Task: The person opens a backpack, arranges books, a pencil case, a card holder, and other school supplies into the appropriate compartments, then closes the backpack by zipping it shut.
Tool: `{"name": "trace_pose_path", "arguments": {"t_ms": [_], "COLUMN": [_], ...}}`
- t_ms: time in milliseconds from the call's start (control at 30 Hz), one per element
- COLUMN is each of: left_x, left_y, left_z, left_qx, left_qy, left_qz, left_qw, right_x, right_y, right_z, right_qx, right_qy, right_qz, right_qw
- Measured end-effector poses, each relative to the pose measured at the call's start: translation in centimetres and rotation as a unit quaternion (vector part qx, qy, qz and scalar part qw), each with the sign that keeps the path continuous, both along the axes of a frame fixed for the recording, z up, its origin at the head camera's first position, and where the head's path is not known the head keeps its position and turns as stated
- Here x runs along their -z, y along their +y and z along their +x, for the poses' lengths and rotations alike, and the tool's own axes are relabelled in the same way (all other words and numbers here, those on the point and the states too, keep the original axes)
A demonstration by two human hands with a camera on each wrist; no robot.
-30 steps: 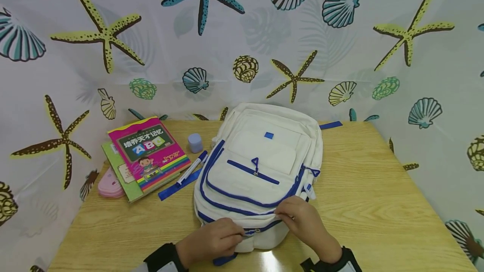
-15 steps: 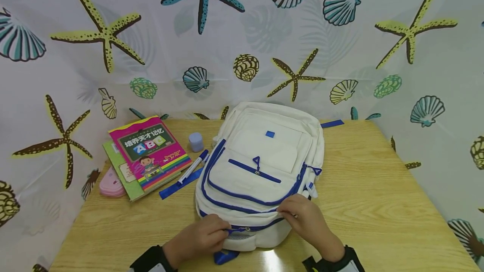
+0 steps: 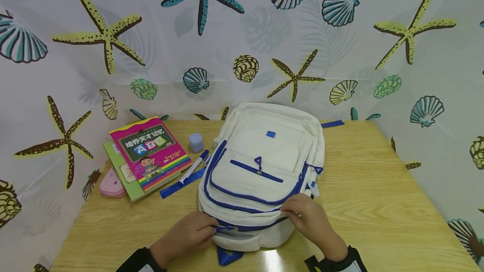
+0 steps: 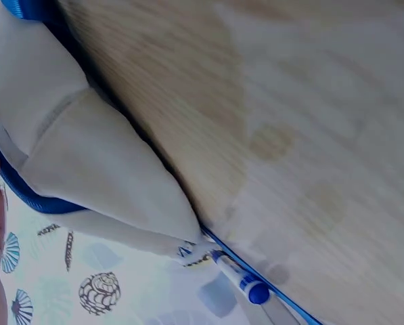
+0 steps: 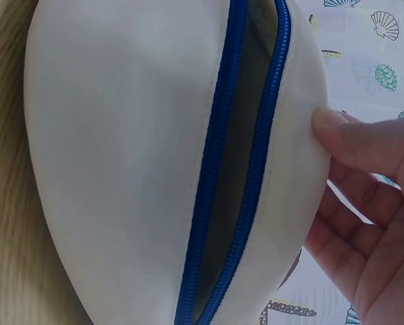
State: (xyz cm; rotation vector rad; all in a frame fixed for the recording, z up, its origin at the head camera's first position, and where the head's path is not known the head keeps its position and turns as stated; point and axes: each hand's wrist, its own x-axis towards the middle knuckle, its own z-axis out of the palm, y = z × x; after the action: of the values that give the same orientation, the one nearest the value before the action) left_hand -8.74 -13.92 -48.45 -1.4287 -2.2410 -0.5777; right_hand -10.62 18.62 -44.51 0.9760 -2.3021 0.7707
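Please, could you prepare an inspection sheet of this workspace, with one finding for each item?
Surface: wood-grain table, near edge out of view.
Job's things: white backpack, lying front up; lower zipper gapes open.
Clutter: magenta ABC book on green book, pink case, marker, small lilac item.
Left hand: fingers pinch a blue zipper pull.
Right hand: fingers pinch the backpack's fabric beside the open zipper.
Cables: nothing seen.
Surroundings: pale cloth printed with starfish and shells.
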Motion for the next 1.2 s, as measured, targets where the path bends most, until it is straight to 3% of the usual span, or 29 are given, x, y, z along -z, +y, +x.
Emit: {"name": "trace_pose_path", "arguments": {"t_ms": [200, 400, 733, 933, 1200], "left_x": [0.2, 0.2, 0.0, -0.1, 0.1], "left_y": [-0.8, -1.3, -2.0, -2.8, -4.1], "left_z": [0.1, 0.0, -0.3, -0.4, -0.8], "left_qx": [-0.026, -0.037, -0.066, -0.072, -0.107], "left_qy": [-0.002, 0.007, -0.022, -0.017, -0.021], "left_qz": [-0.014, -0.001, -0.036, -0.031, -0.042], "left_qw": [0.9996, 0.9993, 0.9969, 0.9968, 0.9932], "right_x": [-0.1, -0.2, 0.0, 0.0, -0.1], "right_y": [0.1, 0.2, 0.3, 0.4, 0.6], "right_z": [0.0, -0.1, -0.1, -0.1, -0.1], "right_qx": [-0.002, -0.005, 0.004, 0.002, 0.004], "right_qy": [0.000, 0.000, -0.015, -0.012, -0.019], "right_qz": [-0.001, -0.005, -0.007, -0.009, -0.017], "right_qw": [1.0000, 1.0000, 0.9999, 0.9999, 0.9997]}}
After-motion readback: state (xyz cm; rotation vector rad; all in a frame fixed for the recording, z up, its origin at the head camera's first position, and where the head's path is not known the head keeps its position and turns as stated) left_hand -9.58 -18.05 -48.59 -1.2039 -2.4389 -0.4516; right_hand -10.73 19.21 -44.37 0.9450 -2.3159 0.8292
